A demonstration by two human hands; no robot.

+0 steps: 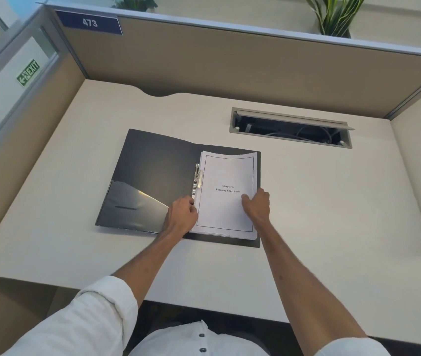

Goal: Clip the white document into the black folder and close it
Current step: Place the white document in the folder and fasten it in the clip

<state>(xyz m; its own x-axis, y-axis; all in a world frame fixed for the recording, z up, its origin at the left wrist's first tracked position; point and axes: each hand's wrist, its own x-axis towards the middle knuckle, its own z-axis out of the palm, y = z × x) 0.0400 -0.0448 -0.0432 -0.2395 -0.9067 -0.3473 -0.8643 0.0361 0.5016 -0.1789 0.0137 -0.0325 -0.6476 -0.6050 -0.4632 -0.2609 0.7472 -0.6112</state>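
Head view: we see the black folder lying open flat on the pale worktop, with the white document stacked on its right half, beside the metal clip at the spine. Our left hand sits at the document's left edge near the clip's lower end, fingers curled; whether it pinches anything we cannot tell. Our right hand rests on the document's right edge, fingers bent down onto the top page. Behind, a cable hatch stands open in the worktop.
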